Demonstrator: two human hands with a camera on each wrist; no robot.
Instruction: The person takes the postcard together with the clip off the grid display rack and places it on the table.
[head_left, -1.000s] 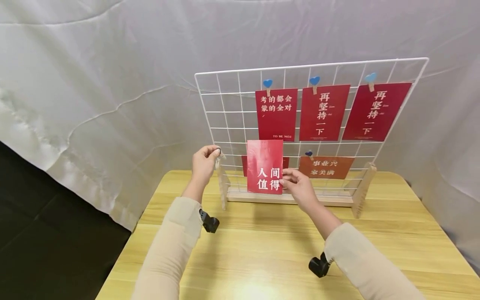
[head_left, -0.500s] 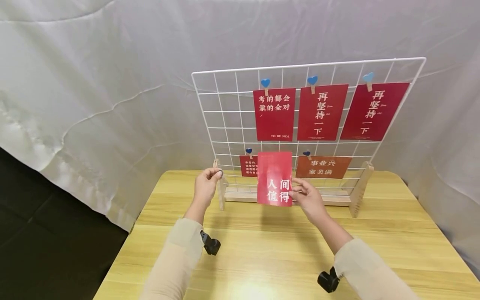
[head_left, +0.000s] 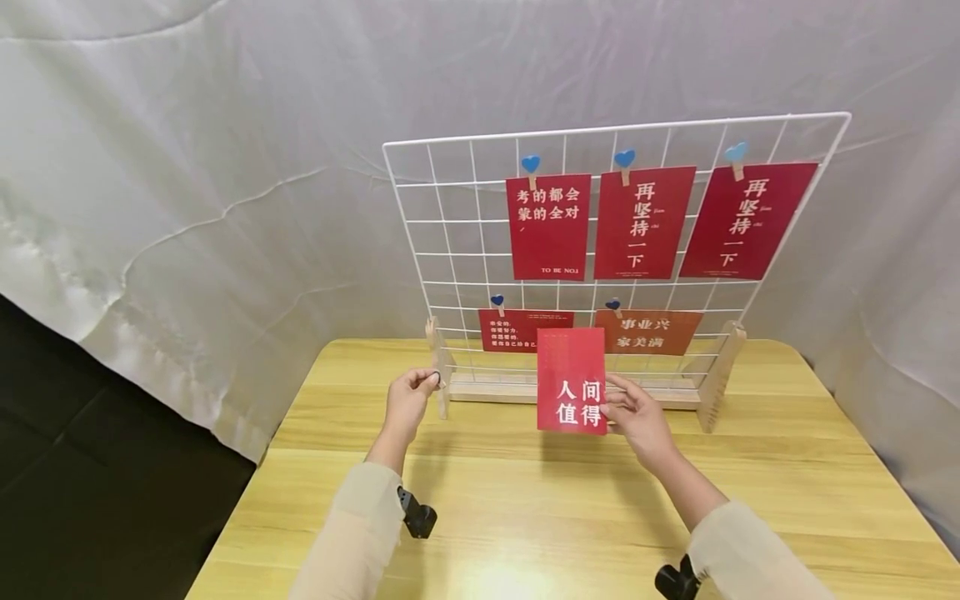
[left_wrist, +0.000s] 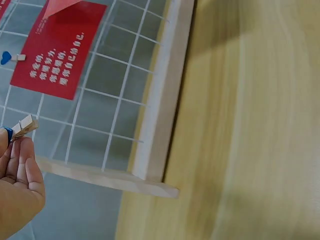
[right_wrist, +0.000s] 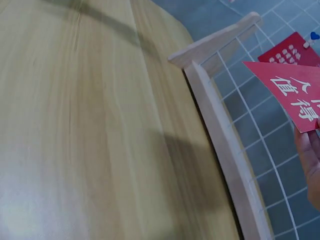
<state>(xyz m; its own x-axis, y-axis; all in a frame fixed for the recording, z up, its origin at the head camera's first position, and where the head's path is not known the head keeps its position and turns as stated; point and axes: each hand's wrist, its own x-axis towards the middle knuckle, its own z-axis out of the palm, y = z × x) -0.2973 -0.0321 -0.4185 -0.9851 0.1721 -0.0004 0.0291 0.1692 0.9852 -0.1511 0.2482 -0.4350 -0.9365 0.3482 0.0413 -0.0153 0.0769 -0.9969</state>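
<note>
My right hand (head_left: 637, 417) pinches a red card (head_left: 572, 380) with white characters by its lower right corner, upright in front of the white wire grid (head_left: 450, 250). In the right wrist view the card (right_wrist: 295, 92) shows at the right edge above my fingers (right_wrist: 307, 160). My left hand (head_left: 408, 400) pinches a small wooden clothespin (left_wrist: 22, 127) with a blue tip, close to the grid's left wooden foot (head_left: 438, 379). Three red cards hang clipped along the grid's top row and two lower down, one red (head_left: 525, 330) and one orange (head_left: 648, 332).
The grid stands in a wooden base (head_left: 495, 390) at the back of a light wooden table (head_left: 525, 500). White cloth (head_left: 225, 167) hangs behind and to both sides. A dark floor (head_left: 90, 467) lies past the table's left edge.
My right hand has brought the red card down and to the right, uncovering the lower left card on the grid. My left hand has dropped lower with the clothespin.
</note>
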